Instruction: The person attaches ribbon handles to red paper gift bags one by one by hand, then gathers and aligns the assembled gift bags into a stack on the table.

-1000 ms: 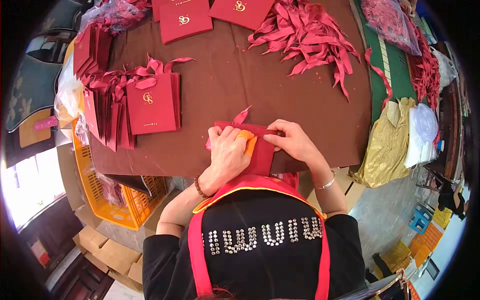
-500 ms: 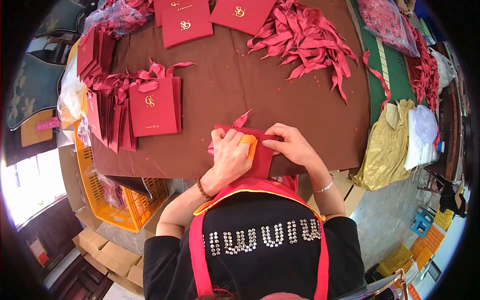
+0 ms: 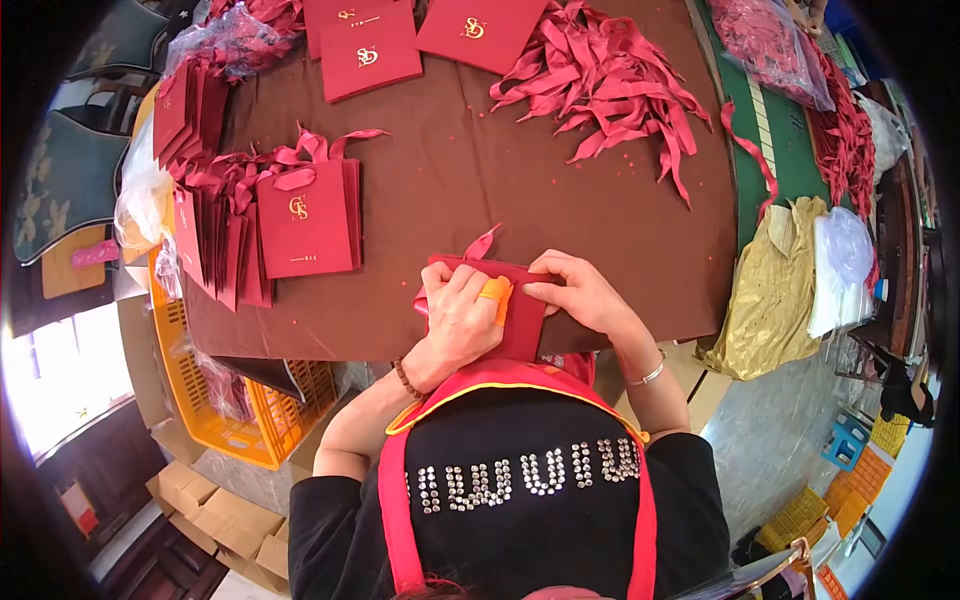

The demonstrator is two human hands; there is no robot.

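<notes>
Surface (image 3: pixel 440 175) under brown cloth; stock sits at its far and left parts, likely to leave the near edge for handwork. Ribbon heap (image 3: pixel 615 85) far right, loose, perhaps so strips pull free. Standing bags (image 3: pixel 308 225) at left, packed face to face, seemingly propping each other; flat bags (image 3: pixel 372 50) near the far edge. Held bag (image 3: pixel 525 325) at the near edge, close to the torso, under both hands. Left hand (image 3: pixel 462 312): fingers clenched over its left part, apparently to steady it. Right hand (image 3: pixel 578 290): thumb and fingers grasping its upper right edge, as a counter-hold. Ribbon tail (image 3: pixel 483 242) pokes past the top. Orange wrap (image 3: pixel 497 292) on a left finger (protection or grip, my guess). Count: one heap, three flat faces showing, standing bags too overlapped to tally, one held bag, two hands, one tail, one wrap.
</notes>
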